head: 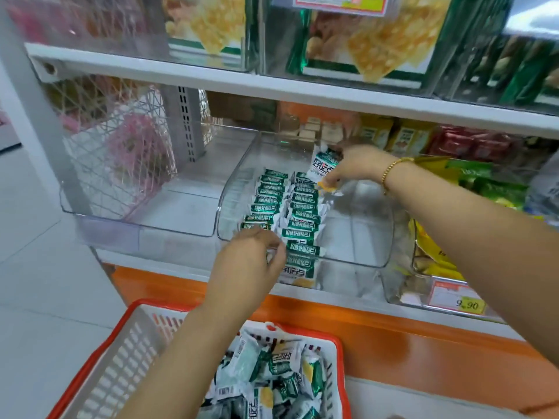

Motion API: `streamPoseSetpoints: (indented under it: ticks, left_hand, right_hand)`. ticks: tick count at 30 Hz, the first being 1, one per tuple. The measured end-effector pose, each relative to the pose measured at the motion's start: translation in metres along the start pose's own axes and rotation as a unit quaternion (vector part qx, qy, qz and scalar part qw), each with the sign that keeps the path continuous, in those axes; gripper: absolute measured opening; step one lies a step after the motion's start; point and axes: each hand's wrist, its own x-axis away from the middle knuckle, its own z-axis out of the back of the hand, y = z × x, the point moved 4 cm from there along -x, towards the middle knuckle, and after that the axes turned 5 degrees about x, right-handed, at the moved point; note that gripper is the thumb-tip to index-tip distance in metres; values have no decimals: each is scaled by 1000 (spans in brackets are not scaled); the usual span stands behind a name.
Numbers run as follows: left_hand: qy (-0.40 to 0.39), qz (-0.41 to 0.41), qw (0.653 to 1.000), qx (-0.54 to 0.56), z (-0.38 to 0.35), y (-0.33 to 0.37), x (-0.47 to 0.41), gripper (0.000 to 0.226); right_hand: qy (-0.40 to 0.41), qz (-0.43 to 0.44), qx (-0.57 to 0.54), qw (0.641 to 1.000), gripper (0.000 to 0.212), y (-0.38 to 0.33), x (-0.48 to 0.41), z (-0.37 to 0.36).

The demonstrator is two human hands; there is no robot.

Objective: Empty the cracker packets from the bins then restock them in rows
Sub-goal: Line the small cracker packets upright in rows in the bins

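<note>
Far left: clear bin (169,213) on the shelf (272,86), no packets visible inside. Next over: second clear bin (357,255) with two rows of green-white cracker packets (298,213) standing on edge along its left side, right part bare. Left hand (251,261) at the front end of the left row, fingers (273,246) curled loosely on the nearest packets, no clear grip. Below: red-rimmed basket (127,352) with a loose pile of the same packets (272,385). Right hand (354,167) at the back of the second row, fingers pinching one packet (322,164) upright, just above the row. Gold bracelet (390,173) on that wrist. Far right: yellow price tag (456,297), more snack bins.
</note>
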Motion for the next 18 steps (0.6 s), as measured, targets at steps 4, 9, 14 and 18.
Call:
streamPoseSetpoints:
  ticks: [4,9,14,18]
  left_hand:
    - [12,-23,999,19,4,-9,-9,20]
    - [-14,-61,997,33,1,-14,-10,21]
    - [-16,-49,997,50,0,-19,-8,19]
    - [-8,-70,996,48,0,-18,-6,19]
  right_hand:
    - [-38,-34,44,998,42,5,-38,-9]
    - [-7,-76,134,988,72,15,-68,-21]
    - [-22,-90,135,987,75,16,-82,-41]
    - [-17,-108,156,982,69,17,-85,-57]
